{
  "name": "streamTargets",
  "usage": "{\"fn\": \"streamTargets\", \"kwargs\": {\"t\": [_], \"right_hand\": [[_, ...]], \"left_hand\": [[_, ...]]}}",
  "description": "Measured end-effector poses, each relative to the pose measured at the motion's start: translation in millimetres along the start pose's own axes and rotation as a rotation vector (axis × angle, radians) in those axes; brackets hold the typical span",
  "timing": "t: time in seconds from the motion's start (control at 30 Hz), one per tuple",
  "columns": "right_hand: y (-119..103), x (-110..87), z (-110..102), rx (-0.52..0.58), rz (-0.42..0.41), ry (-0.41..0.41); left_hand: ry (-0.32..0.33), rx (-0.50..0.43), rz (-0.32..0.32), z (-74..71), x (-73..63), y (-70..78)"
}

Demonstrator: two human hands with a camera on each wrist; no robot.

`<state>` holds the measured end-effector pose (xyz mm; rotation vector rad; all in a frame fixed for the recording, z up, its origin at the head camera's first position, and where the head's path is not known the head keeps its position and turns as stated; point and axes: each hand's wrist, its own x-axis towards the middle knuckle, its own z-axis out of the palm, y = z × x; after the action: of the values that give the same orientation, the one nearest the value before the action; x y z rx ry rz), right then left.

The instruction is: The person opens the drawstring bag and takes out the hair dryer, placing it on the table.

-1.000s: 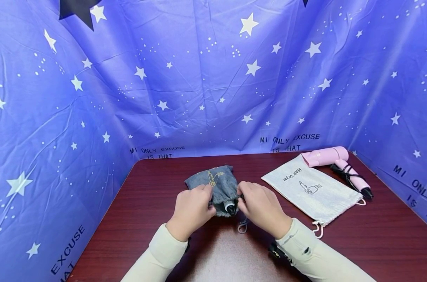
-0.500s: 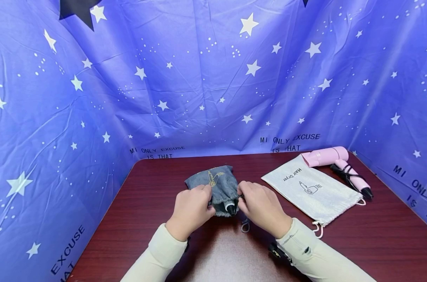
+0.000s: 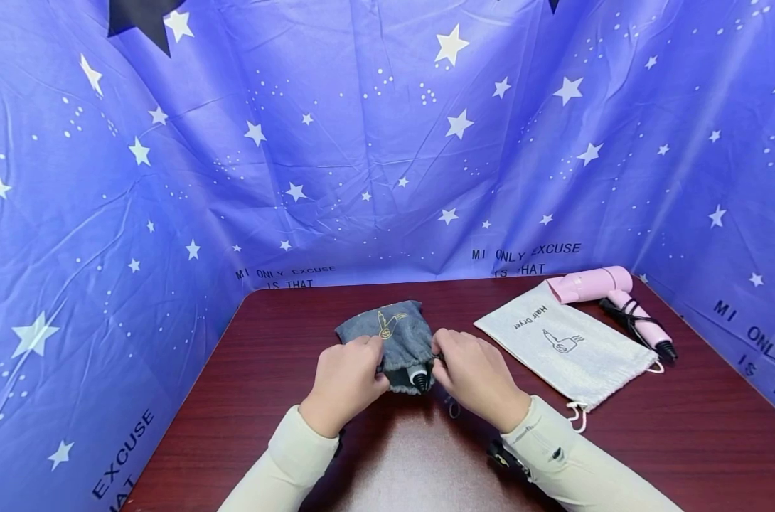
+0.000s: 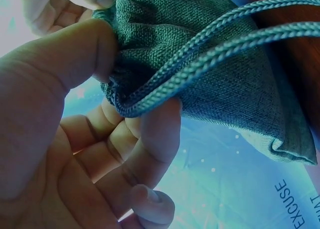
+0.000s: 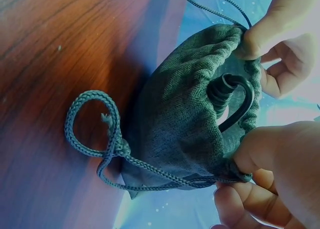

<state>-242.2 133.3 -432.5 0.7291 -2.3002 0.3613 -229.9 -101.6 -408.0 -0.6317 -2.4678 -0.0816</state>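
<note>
A grey drawstring bag [image 3: 405,340] with a yellow hair dryer drawing is at the middle of the table, its gathered mouth facing me. My left hand [image 3: 345,380] pinches the left side of the mouth between thumb and fingers. Opposite it, my right hand [image 3: 480,373] pinches the right side where the cord comes out. Between them the mouth gapes, and a black ribbed cord end [image 5: 222,91] on a white part shows inside; the rest of that thing is hidden in the cloth. A knotted loop of drawstring [image 5: 92,96] dangles beside the bag in the right wrist view.
To the right lies a flat white drawstring bag [image 3: 554,341] printed "Hair Dryer". A pink hair dryer [image 3: 592,283] with its black cord wound on the handle lies along that bag's far edge. Blue starry cloth [image 3: 375,142] walls the dark red table [image 3: 266,334] at the back and sides.
The dangling drawstring loop has swung slightly right, toward my right hand. My left hand has shifted very slightly left, and the bag's mouth stands a little wider.
</note>
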Motion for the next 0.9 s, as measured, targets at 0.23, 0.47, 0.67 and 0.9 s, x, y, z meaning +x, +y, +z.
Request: {"fn": "streamTargets", "kwargs": {"t": [0.23, 0.47, 0.67, 0.9], "right_hand": [[-0.4, 0.5, -0.8, 0.001, 0.003, -0.004], [0.7, 0.2, -0.4, -0.005, 0.018, -0.01], [1.1, -0.3, 0.2, -0.009, 0.019, -0.009], [0.8, -0.3, -0.3, -0.01, 0.025, -0.015]], "left_hand": [[-0.018, -0.016, -0.007, -0.9, -0.5, -0.3], [-0.03, -0.02, -0.01, -1.5, -0.1, -1.1], [-0.034, -0.031, -0.011, -2.1, -0.6, -1.7], [-0.039, -0.028, -0.015, -3.5, -1.0, -2.4]]}}
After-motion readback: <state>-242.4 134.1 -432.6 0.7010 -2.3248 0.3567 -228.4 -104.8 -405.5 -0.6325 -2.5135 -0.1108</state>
